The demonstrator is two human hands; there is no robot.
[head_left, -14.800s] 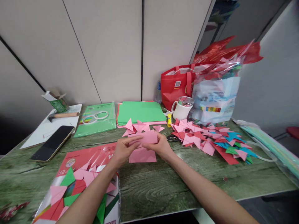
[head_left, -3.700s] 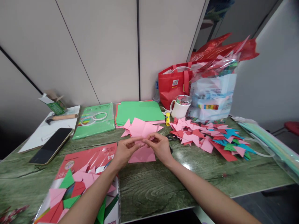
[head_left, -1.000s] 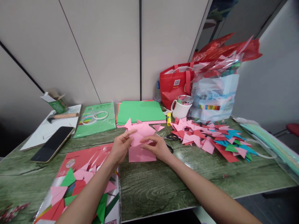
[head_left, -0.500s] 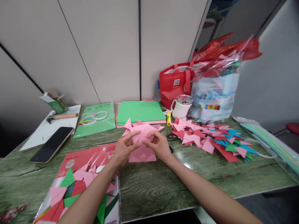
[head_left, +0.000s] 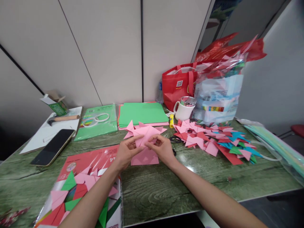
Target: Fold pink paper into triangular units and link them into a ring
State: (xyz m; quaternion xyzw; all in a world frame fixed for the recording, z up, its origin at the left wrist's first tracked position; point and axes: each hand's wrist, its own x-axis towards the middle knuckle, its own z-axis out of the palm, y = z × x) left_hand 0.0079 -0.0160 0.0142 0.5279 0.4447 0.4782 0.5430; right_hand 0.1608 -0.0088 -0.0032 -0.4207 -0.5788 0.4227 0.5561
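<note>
Centre of frame: my left hand (head_left: 125,153) and right hand (head_left: 161,149) both pinch the folded pink paper piece (head_left: 144,135), held just above a flat pink sheet (head_left: 145,158) on the table (head_left: 166,186), its points spreading away from me.

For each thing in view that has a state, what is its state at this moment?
Pink folded paper: held above the table by left hand and right hand.
Phone: flat, screen dark.
Small green box: flaps open.
Red bag: upright, open.
Pink sheet: flat on table.
</note>
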